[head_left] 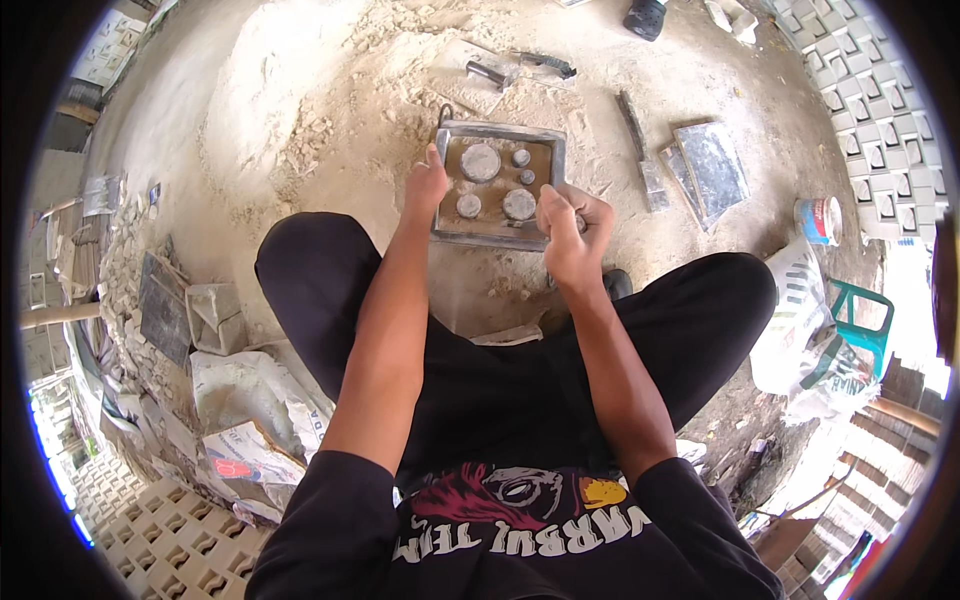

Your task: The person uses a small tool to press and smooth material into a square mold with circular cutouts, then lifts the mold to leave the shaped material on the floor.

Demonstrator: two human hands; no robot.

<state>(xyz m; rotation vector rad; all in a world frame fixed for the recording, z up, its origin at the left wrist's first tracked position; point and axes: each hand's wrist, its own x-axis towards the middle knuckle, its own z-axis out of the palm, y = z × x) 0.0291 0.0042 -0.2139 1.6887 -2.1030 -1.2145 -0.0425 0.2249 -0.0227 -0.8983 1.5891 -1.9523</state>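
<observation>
A square grey metal mould (502,240) is in front of me, between my knees, just above or on the sandy ground. Inside its rim stand several round grey discs of different sizes, such as a large disc (480,162) at the upper left and another disc (519,204) at the lower right. My left hand (428,184) is closed on the mould's left edge, thumb on top. At the right edge my right hand (577,225) is closed in a fist around the rim, its fingers partly hidden. A small loop handle (446,114) sticks up at the far left corner.
Loose sand (270,130) is heaped at the far left. Beyond the mould lie a trowel (490,75) and a dark-handled tool (547,64). On the right are a long-handled scraper (642,150), flat grey plates (712,170), a can (818,220) and a green stool (862,320).
</observation>
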